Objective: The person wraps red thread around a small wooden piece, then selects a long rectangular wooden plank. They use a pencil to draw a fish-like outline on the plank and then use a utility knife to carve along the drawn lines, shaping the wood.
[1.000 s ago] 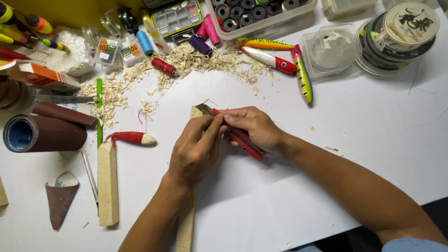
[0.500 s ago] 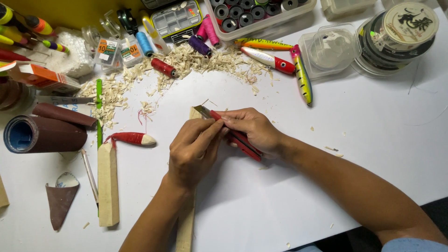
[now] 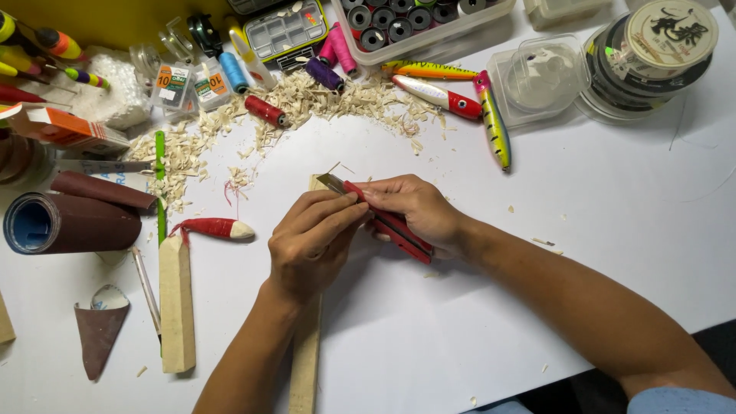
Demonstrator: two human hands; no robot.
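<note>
The right hand (image 3: 418, 208) is closed round a red utility knife (image 3: 387, 221), blade angled onto the long pale wooden stick (image 3: 307, 360) mid-bench; the left hand (image 3: 310, 241) clamps that stick, steadying it, thumb against the blade.

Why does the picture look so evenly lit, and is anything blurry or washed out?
Head view: soft overhead light, with only a faint shadow under the left hand and right hand on the white table; the red-handled utility knife and long pale wooden stick are sharp; no strong glare, and edges bend slightly.
</note>
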